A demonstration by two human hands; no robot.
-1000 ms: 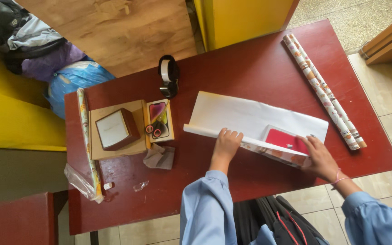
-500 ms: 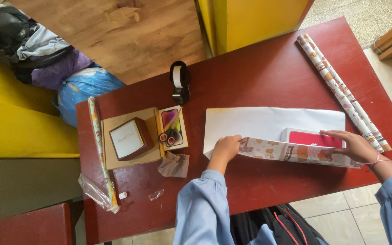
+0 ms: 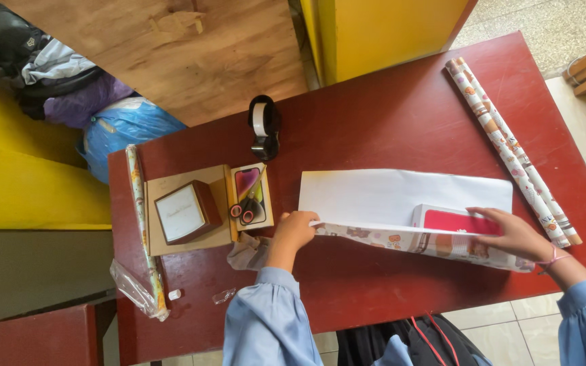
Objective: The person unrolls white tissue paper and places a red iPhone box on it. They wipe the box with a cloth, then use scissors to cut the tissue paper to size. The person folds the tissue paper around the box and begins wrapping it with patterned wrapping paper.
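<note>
Dark red worktop (image 3: 388, 115) on a tiled floor, yellow panels behind. Wrapping paper sheet (image 3: 401, 196) lies white side up at centre. Left hand (image 3: 295, 229), grip clenched on the sheet's near left corner. Right hand (image 3: 513, 234) rests flat on the red box (image 3: 452, 220), pressing the lifted patterned edge. Two paper rolls (image 3: 510, 149) lie near the right edge. Tape dispenser (image 3: 264, 127), scissors (image 3: 247, 207) sit left; far centre open.

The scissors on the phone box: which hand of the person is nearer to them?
The left hand. It grips the wrapping paper at its left end, just right of the scissors. The right hand rests on the red box, far to the right.
</note>
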